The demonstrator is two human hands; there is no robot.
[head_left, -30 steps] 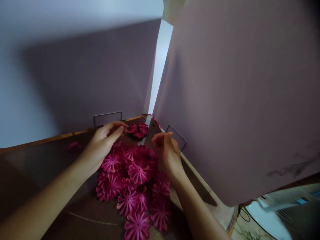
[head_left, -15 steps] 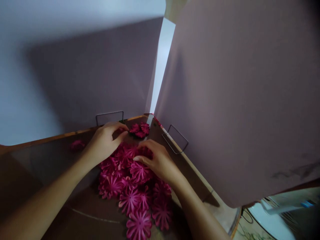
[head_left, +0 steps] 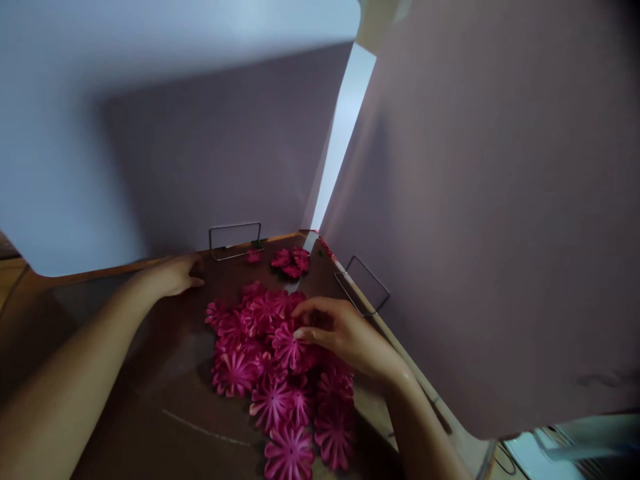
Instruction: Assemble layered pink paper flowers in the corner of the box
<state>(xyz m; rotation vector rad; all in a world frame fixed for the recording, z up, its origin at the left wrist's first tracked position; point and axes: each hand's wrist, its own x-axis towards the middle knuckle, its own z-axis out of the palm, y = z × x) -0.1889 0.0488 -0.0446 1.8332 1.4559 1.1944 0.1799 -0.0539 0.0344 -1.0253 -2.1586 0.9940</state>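
Note:
A heap of pink flower-shaped petal pieces (head_left: 273, 400) lies on the dark tabletop. My right hand (head_left: 345, 330) is over the heap's right side, its thumb tip against one flower piece (head_left: 289, 345). Thumb and forefinger are apart, with no piece clearly gripped between them. Left of the heap, my left hand (head_left: 175, 275) reaches low toward the foot of the left panel. Its thumb stands away from the fingers, which are blurred and partly in shadow; whatever is beneath the palm is hidden. Beyond the heap sits a smaller pink cluster (head_left: 291, 261), with a single pink piece (head_left: 254, 255) beside it.
Two tall pale panels, a left one (head_left: 225, 147) and a right one (head_left: 490, 200), meet at the table's far corner. A wire stand (head_left: 235, 259) is at the left panel's foot, and another wire stand (head_left: 367, 313) at the right one's.
My left hand has moved away from the heap, leftward to the panel's foot. A pink piece seen there before is now out of sight. My right hand stays over the heap; the view has shifted slightly.

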